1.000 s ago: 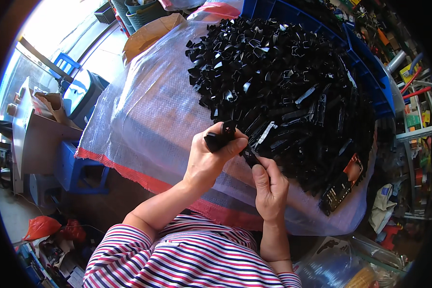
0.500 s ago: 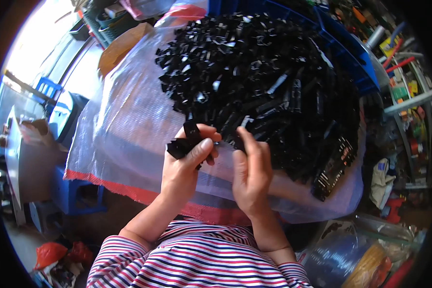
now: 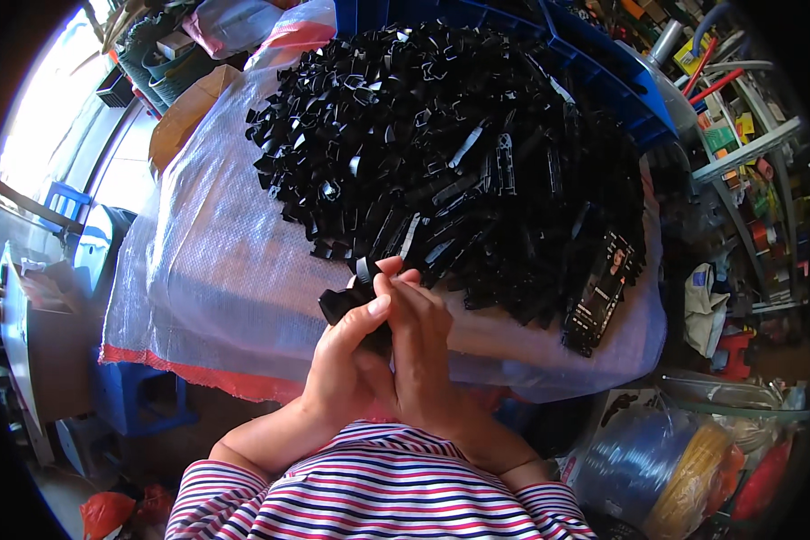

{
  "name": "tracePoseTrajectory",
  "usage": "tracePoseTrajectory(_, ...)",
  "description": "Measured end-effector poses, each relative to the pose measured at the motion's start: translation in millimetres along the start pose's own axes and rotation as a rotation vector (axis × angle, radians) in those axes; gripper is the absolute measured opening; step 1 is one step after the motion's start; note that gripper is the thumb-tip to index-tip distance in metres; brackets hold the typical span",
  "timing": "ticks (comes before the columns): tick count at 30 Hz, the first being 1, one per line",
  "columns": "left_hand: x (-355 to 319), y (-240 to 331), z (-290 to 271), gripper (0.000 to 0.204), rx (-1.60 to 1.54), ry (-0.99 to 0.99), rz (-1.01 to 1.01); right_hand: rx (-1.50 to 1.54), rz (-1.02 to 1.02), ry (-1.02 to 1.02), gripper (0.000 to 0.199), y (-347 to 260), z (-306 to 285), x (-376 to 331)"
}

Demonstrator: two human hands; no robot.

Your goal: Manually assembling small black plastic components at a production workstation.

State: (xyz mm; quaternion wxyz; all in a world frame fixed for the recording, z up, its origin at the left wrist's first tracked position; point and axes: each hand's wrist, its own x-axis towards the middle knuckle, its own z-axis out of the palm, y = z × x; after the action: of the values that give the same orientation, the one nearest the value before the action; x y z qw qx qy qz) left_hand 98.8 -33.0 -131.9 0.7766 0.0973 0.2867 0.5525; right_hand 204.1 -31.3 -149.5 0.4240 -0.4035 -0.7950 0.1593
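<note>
My left hand (image 3: 333,362) is closed around a few small black plastic pieces (image 3: 336,304), one sticking out past the thumb on the left and another standing up by the fingertips. Pressed against it from the right is my right hand (image 3: 425,346), fingers together and bent over toward the left thumb. Whatever lies between the two palms is hidden. Just beyond the hands spreads a large pile of black plastic pieces (image 3: 405,117), with short bent ones at the far left and long narrow strips nearer and to the right. The pile rests on a whitish woven plastic sheet (image 3: 198,261).
A phone (image 3: 596,297) with a lit screen lies at the pile's right edge. Behind the pile stands a blue crate (image 3: 616,76). A blue stool (image 3: 139,396) is at the lower left, plastic-wrapped rolls (image 3: 639,468) at the lower right, and cluttered shelving (image 3: 751,148) on the right.
My right hand has moved left and closed against my left hand; before, the two were apart. The black pieces stay in my left hand. The whole view has shifted slightly.
</note>
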Motion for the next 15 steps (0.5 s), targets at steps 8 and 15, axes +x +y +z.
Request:
tracePoseTrajectory(8,-11.0,9.2,13.8,0.075,0.085,-0.182,-0.281,0.129,-0.001,-0.081,0.062,8.8,-19.5,-1.6)
tracePoseTrajectory(15,-7.3,12.5,14.7,0.082,0.267,-0.331,-0.162,1.19,0.682,0.201,0.047,16.8,-66.1,56.5)
